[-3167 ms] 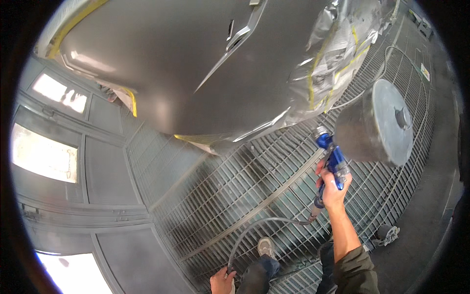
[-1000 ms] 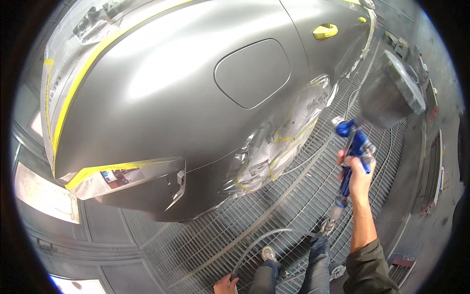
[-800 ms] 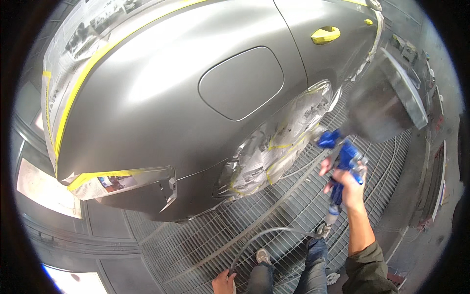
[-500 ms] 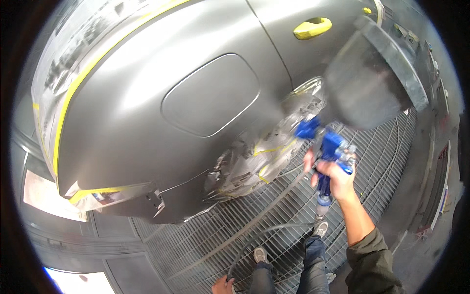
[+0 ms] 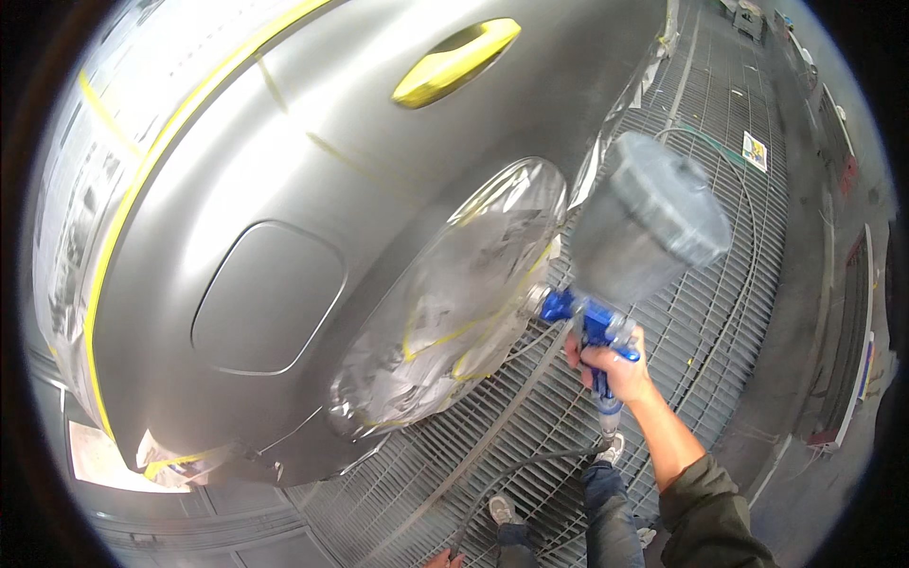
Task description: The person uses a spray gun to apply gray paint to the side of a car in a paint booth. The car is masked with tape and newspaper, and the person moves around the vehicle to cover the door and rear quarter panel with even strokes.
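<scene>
Right fingers [image 5: 598, 358] wrap the spray gun [image 5: 597, 324], left fingers [image 5: 443, 560] (barely visible) the hose [image 5: 530, 463]; seemingly a coating pass, next wanting steady spacing.

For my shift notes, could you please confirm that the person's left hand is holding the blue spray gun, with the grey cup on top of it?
Not quite: in the head view, the right hand is holding the blue spray gun, with the grey cup on top of it.

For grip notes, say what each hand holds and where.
Right hand: blue spray gun, by its handle. Left hand, mostly cropped: apparently the hose, grip unclear.
</scene>
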Demonstrator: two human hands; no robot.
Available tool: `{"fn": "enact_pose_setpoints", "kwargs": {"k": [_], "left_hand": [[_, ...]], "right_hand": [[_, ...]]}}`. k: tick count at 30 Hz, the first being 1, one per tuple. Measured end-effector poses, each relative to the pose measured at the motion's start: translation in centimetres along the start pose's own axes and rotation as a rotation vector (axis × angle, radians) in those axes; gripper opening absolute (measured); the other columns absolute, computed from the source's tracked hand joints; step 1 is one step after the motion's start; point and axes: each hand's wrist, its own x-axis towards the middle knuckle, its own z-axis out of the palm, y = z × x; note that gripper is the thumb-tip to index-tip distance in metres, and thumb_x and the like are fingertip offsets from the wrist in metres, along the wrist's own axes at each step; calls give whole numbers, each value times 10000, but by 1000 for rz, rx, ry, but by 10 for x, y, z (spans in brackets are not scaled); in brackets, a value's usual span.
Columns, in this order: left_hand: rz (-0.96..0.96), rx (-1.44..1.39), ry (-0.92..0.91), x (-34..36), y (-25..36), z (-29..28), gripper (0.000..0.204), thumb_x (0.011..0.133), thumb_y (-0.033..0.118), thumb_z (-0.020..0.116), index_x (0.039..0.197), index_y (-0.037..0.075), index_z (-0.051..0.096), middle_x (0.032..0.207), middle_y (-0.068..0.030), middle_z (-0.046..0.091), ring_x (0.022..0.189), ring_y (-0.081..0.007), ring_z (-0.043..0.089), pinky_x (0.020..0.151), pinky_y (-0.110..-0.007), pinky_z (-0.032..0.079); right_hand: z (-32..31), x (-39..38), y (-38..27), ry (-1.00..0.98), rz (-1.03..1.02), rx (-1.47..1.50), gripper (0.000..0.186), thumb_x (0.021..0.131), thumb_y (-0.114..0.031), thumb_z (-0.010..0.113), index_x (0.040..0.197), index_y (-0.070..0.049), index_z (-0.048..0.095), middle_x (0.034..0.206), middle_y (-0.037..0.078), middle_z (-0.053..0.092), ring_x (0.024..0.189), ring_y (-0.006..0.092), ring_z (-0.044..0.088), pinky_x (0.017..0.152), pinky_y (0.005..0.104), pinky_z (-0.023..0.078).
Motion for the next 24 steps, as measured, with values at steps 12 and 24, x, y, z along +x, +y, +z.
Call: {"fn": "enact_pose_setpoints", "kwargs": {"k": [12, 24], "left_hand": [[157, -89, 109, 28, 117, 23, 438, 989, 345, 536, 1167, -41, 644, 1048, -294, 659, 965, -477, 619, 865, -522, 470], [-134, -135, 3, 31, 180, 26, 346, 942, 247, 602, 1224, 57, 668, 1122, -248, 669, 1024, -430, 621, 880, -509, 476]], "right_hand": [[-103, 37, -37, 97, -42, 131, 195, 853, -5, 606, 1042, 11, 652, 955, 90, 675, 861, 163, 652, 588, 271, 570], [-117, 130, -52, -346, 178, 229, 257, 779, 29, 642, 1036, 34, 652, 901, 92, 686, 699, 142, 629, 534, 255, 517]]}}
